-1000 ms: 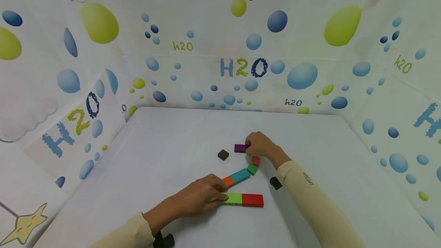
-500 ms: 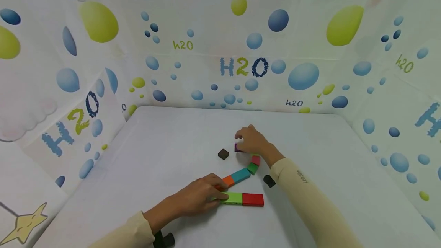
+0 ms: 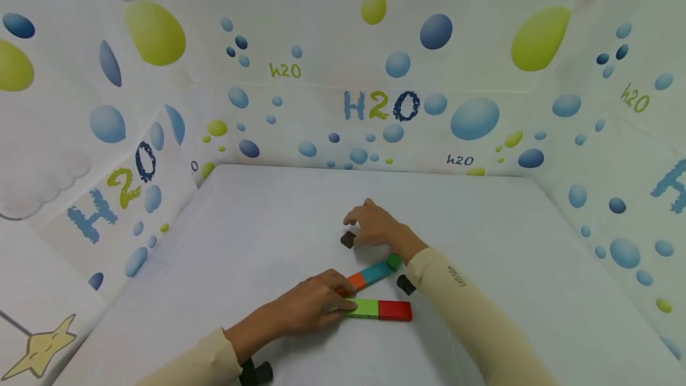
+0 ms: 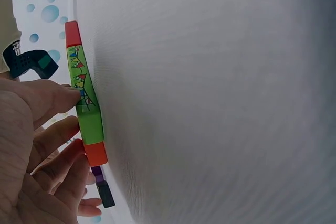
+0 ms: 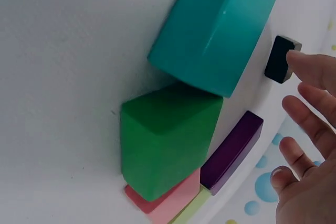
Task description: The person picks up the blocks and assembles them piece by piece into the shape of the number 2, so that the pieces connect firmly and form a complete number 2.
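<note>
My left hand (image 3: 316, 302) rests at the left end of two block rows, thumb against the lime block (image 4: 84, 77) and fingers at the orange block (image 4: 96, 154). A red block (image 3: 395, 310) extends the lime one. From the orange block, a teal block (image 3: 377, 273) and a green block (image 3: 393, 262) follow. Beyond, the right wrist view shows pink (image 5: 176, 198), light green (image 5: 191, 205) and purple blocks (image 5: 233, 153), which my right hand and arm largely hide in the head view. My right hand (image 3: 375, 225), fingers spread, hovers beside a dark block (image 3: 348, 239), its thumb overlapping it in the wrist view.
Everything lies on a white-covered table (image 3: 257, 219). A patterned sheet (image 3: 321, 28) with blue and lime drops walls the back and sides. Dark wrist devices (image 3: 405, 285) show under the right cuff and beneath the left sleeve.
My right hand has let go of the purple block and moved left to the dark block. My left hand stays in place on the rows.
</note>
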The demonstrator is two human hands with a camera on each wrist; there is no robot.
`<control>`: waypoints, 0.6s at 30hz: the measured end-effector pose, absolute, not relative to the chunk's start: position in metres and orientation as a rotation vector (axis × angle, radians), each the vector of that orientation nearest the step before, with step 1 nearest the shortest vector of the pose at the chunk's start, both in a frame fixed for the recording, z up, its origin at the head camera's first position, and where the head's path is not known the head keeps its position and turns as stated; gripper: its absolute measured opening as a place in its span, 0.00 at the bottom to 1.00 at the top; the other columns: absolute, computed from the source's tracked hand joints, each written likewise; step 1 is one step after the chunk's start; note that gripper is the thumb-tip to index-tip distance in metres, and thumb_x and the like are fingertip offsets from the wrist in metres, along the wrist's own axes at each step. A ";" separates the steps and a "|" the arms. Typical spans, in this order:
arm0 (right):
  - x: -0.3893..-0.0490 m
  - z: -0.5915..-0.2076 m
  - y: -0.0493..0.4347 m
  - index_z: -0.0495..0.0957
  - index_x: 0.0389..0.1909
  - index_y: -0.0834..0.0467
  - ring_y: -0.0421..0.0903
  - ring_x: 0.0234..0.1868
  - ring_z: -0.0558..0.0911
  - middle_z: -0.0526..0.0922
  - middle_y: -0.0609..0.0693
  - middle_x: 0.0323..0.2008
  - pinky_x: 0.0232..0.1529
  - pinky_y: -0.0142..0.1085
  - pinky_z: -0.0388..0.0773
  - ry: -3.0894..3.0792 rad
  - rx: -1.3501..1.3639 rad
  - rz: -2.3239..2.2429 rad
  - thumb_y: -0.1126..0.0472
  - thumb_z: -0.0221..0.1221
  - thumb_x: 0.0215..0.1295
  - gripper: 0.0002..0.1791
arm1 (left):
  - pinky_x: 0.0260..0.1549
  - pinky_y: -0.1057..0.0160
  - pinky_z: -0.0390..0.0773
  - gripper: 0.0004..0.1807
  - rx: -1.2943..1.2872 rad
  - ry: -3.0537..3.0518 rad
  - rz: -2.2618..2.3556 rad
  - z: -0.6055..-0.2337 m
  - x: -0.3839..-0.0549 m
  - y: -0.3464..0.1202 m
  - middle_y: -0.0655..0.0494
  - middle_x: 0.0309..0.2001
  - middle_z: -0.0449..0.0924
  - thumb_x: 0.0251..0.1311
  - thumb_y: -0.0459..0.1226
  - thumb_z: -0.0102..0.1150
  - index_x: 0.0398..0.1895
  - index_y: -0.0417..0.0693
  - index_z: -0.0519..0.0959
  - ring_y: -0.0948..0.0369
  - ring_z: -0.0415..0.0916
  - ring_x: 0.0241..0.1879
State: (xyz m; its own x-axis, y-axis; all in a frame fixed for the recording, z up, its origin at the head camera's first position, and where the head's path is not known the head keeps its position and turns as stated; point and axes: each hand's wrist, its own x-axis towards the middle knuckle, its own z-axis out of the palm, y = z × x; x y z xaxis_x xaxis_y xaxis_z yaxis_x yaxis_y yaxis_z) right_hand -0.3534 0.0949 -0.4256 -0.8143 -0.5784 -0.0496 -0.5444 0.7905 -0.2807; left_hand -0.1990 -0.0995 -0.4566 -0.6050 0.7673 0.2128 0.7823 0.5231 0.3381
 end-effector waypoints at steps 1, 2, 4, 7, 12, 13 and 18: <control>-0.353 -0.426 0.094 0.83 0.56 0.50 0.45 0.49 0.70 0.81 0.45 0.47 0.48 0.37 0.77 2.848 -0.896 -0.362 0.58 0.70 0.56 0.24 | 0.57 0.63 0.78 0.13 -1.378 -2.708 -0.634 -0.456 -0.199 -0.099 0.58 0.56 0.82 0.64 0.36 0.68 0.50 0.55 0.89 0.62 0.73 0.59; -0.352 -0.427 0.092 0.83 0.55 0.50 0.44 0.48 0.70 0.81 0.45 0.46 0.47 0.37 0.77 2.848 -0.899 -0.343 0.57 0.70 0.56 0.23 | 0.57 0.63 0.78 0.13 -1.377 -2.708 -0.639 -0.456 -0.199 -0.099 0.57 0.56 0.82 0.64 0.36 0.68 0.50 0.55 0.89 0.62 0.73 0.59; -0.351 -0.428 0.091 0.84 0.54 0.51 0.44 0.47 0.70 0.81 0.45 0.44 0.47 0.36 0.76 2.843 -0.913 -0.312 0.55 0.71 0.55 0.23 | 0.57 0.63 0.78 0.13 -1.376 -2.706 -0.644 -0.456 -0.198 -0.100 0.57 0.55 0.82 0.64 0.35 0.68 0.50 0.54 0.89 0.62 0.73 0.59; -0.350 -0.430 0.089 0.84 0.53 0.53 0.44 0.46 0.71 0.81 0.45 0.43 0.47 0.37 0.76 2.833 -0.919 -0.315 0.54 0.73 0.54 0.24 | 0.57 0.63 0.78 0.13 -1.373 -2.702 -0.643 -0.456 -0.198 -0.100 0.57 0.55 0.82 0.64 0.35 0.68 0.50 0.54 0.89 0.62 0.73 0.59; -0.349 -0.431 0.088 0.85 0.52 0.54 0.45 0.46 0.72 0.79 0.46 0.42 0.49 0.39 0.76 2.829 -0.895 -0.346 0.53 0.74 0.54 0.24 | 0.58 0.62 0.77 0.12 -1.372 -2.693 -0.621 -0.456 -0.198 -0.100 0.57 0.56 0.81 0.64 0.36 0.68 0.50 0.54 0.89 0.62 0.73 0.59; -0.349 -0.431 0.088 0.84 0.52 0.54 0.45 0.46 0.72 0.78 0.46 0.42 0.49 0.39 0.76 2.828 -0.889 -0.347 0.53 0.74 0.54 0.24 | 0.58 0.62 0.77 0.12 -1.372 -2.693 -0.618 -0.456 -0.198 -0.100 0.57 0.56 0.81 0.64 0.36 0.68 0.50 0.55 0.89 0.62 0.73 0.59; -0.349 -0.433 0.088 0.84 0.53 0.54 0.45 0.46 0.73 0.78 0.48 0.43 0.49 0.39 0.77 2.821 -0.863 -0.369 0.53 0.74 0.55 0.24 | 0.58 0.62 0.77 0.13 -1.373 -2.697 -0.619 -0.457 -0.197 -0.100 0.57 0.56 0.81 0.65 0.36 0.67 0.51 0.55 0.89 0.62 0.73 0.60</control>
